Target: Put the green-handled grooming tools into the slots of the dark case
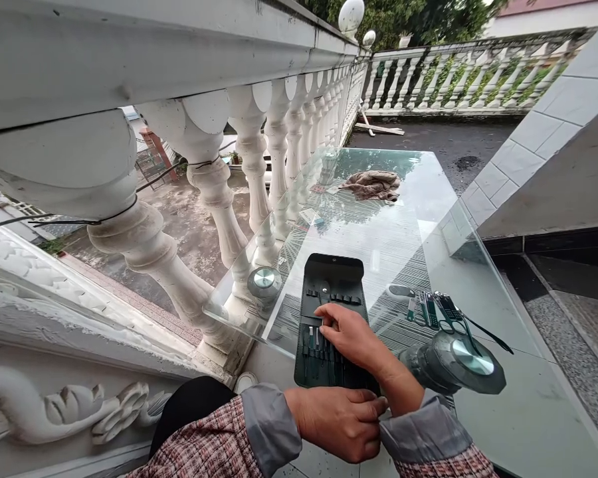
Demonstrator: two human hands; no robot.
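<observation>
A black manicure case (306,362) lies unfolded on the glass table, its upper flap lined with small loops. Several slim metal tools (313,338) stand in the slots of its lower half. Over the middle of the case, my right hand (356,337) has thumb and fingertips brought together by the tools; whatever is between them is too small to make out. My left hand (336,421) is curled closed at the case's lower edge, close under my right wrist. Its fingers hide anything they hold.
On the right of the glass table (398,232) lie several nail clippers (436,309), scissors (453,325) and other small tools. A crumpled brown cloth (371,184) sits at the far end. White balusters (214,192) line the left side; a tiled wall (518,156) slopes on the right.
</observation>
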